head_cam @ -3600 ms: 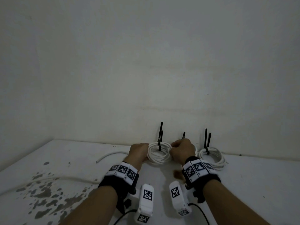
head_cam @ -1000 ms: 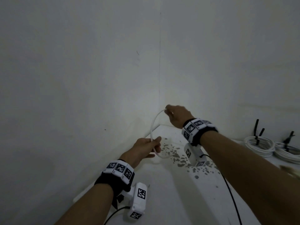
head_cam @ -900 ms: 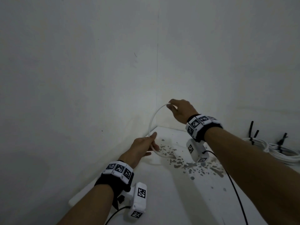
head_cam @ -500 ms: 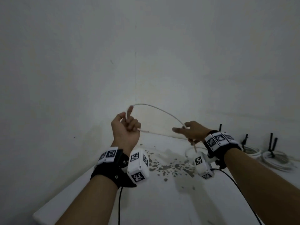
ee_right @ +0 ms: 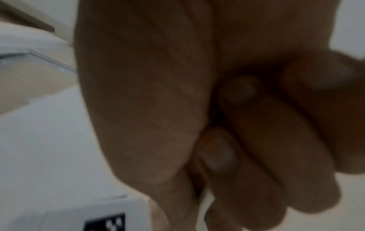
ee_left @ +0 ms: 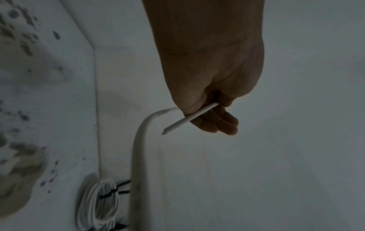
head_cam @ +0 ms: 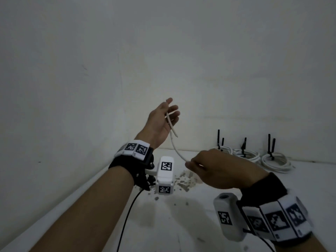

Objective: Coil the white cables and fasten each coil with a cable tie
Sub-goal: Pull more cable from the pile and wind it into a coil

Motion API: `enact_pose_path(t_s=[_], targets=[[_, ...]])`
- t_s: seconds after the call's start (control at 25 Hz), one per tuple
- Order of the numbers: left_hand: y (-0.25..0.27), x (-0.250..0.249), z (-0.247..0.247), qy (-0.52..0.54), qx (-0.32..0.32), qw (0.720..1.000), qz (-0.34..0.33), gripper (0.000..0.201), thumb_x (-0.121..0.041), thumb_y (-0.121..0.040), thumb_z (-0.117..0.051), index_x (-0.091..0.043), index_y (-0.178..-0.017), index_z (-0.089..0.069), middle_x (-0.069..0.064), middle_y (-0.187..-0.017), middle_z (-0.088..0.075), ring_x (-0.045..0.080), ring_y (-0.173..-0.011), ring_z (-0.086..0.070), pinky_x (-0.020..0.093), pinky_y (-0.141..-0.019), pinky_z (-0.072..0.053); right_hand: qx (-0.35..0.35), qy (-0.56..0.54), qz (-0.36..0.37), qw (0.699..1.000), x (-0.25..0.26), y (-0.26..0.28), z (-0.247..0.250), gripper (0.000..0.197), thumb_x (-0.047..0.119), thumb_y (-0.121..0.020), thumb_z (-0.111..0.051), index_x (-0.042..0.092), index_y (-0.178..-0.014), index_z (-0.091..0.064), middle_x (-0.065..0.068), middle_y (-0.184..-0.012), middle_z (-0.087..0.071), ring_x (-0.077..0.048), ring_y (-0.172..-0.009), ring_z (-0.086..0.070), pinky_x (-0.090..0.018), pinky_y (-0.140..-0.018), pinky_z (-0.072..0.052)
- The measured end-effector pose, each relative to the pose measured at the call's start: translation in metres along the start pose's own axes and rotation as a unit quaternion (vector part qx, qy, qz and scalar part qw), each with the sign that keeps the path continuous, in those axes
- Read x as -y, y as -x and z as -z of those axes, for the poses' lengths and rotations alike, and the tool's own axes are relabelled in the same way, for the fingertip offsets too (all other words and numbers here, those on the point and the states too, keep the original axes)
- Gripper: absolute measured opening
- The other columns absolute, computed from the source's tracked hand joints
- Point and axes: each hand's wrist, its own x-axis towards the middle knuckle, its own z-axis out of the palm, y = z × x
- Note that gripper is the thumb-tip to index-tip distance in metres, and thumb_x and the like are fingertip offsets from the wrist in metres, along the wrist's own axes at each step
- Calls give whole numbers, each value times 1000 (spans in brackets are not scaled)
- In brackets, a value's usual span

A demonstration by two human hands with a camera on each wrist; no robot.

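A loose white cable (head_cam: pixel 174 147) arcs in the air between my two hands. My left hand (head_cam: pixel 169 115) is raised, palm toward me, and its thumb pins the cable near its cut end, which sticks out below the palm. In the left wrist view the left hand (ee_left: pixel 207 109) holds that short end of the white cable (ee_left: pixel 142 156) across its fingers. My right hand (head_cam: pixel 192 163) pinches the cable lower down with curled fingers. The right wrist view shows the right hand (ee_right: pixel 237 125) with curled fingers and the cable hidden. Three tied white coils (head_cam: pixel 245 154) lie against the back wall.
The white table (head_cam: pixel 200 224) has dark stains (head_cam: pixel 183 180) near its back left corner, and its left edge runs along the wall. Black tie tails (head_cam: pixel 218 138) stand up from the coils. A black lead (head_cam: pixel 127 215) hangs from the left wrist camera.
My left hand has risen and turned its palm toward me, fingers straighter. My right hand has come lower and closer along the cable. The view has swung right, showing all three coils.
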Motion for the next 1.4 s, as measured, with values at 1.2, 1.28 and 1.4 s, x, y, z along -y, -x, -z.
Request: enact_pose_path(t_s=[1.2, 1.28, 1.4], targets=[[35, 102, -20, -64, 9, 989, 131, 58, -64, -83, -60, -25, -52, -31, -7, -47, -13, 9, -39, -11, 21, -39, -13, -134, -211, -17, 968, -96, 8, 19, 31, 31, -95, -63, 49, -120, -65, 13, -121, -61, -14, -110, -59, -33, -93, -47], [40, 100, -23, -49, 40, 988, 141, 59, -70, -80, -56, -25, -53, -30, -7, -48, -12, 8, -38, -10, 20, -39, -11, -186, -288, -14, 939, -91, 1, 10, 27, 19, -89, -73, 36, -110, -76, 13, -99, -70, -12, -92, -66, -38, -86, -55], [46, 100, -33, -52, 88, 985, 140, 56, -67, -77, -56, -26, -55, -25, -8, -46, -11, 7, -36, -10, 21, -40, -9, -310, -307, -36, 899, -88, -10, 0, 22, 7, -81, -78, 21, -99, -80, 1, -69, -73, -15, -62, -71, -38, -71, -62]])
